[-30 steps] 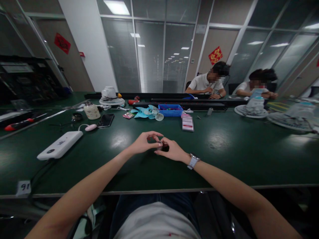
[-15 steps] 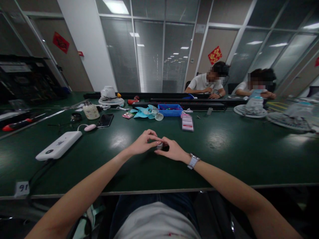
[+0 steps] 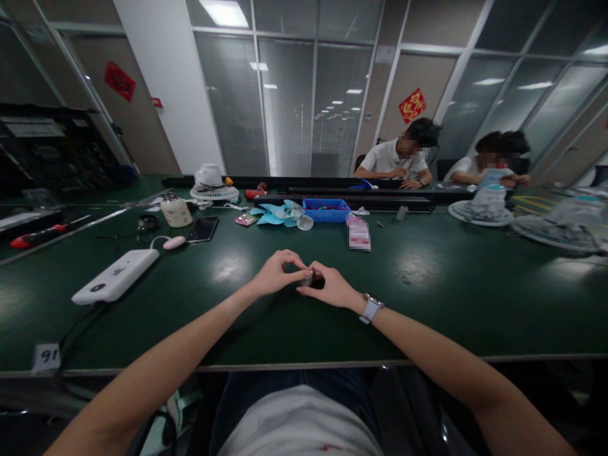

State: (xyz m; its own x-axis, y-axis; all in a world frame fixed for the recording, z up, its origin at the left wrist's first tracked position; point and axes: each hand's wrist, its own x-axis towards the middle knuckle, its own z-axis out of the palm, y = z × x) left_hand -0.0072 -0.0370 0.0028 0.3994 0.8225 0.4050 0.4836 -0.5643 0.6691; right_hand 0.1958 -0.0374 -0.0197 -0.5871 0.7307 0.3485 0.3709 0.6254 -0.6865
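Observation:
A small grey, round object (image 3: 308,280) stands on the green table between my hands, mostly covered by my fingers; its exact kind cannot be made out. My left hand (image 3: 280,272) pinches at its top, thumb and fingertips pressed over it from the left. From the right, my right hand (image 3: 331,285) curls its thumb and fingers around the sides of the same object. The right wrist wears a watch (image 3: 371,308) with a pale strap.
Beyond my hands lie light-blue fan blades (image 3: 280,214), a blue basket (image 3: 327,211) of small parts and a pink-and-white packet (image 3: 359,234). At left are a white power bank (image 3: 116,277), phone (image 3: 203,229) and screwdriver (image 3: 40,236). Two people sit across the table.
The left thumb and fingertips have shifted slightly right, covering more of the round object's top. My right hand keeps nearly the same hold. The whole view has moved a little.

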